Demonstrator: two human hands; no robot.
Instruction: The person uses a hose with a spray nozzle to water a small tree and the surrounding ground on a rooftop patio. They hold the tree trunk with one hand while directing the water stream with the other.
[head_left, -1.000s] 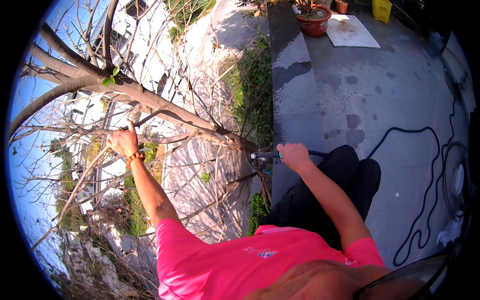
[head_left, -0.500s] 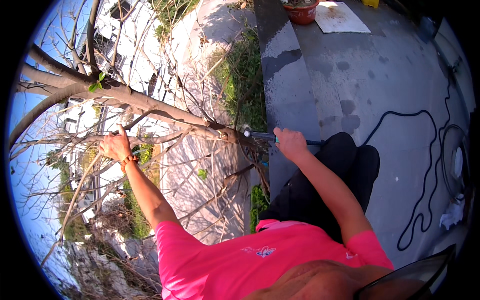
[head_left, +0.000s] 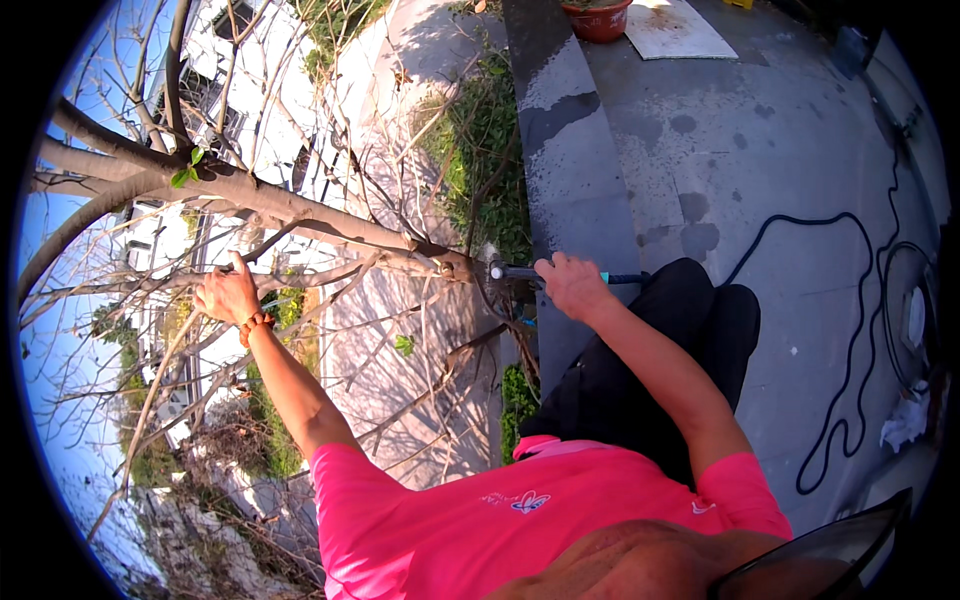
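Note:
My right hand (head_left: 574, 287) is wrapped round a dark hose nozzle (head_left: 515, 272) with a teal band behind the fist. The nozzle's pale round tip is beside the thick tree limb (head_left: 330, 218), close to its lower end, where a whitish blur shows. Out to the left, my left hand (head_left: 228, 294) closes on a thin bare branch (head_left: 160, 284), with its index finger sticking up. A beaded bracelet is on that wrist. Behind the fingers, the exact grip is partly hidden.
A ledge (head_left: 590, 215) with wet patches borders the grey floor (head_left: 780, 180). Across that floor runs a dark hose (head_left: 868, 300) in loops. A red-brown pot (head_left: 600, 22) and a white board (head_left: 680, 32) are at the far end. Below the branches lies a paved lane (head_left: 420, 60).
My right hand has shifted slightly left along the nozzle, so the teal band now shows behind the fist instead of in front. My left hand stays at the branch.

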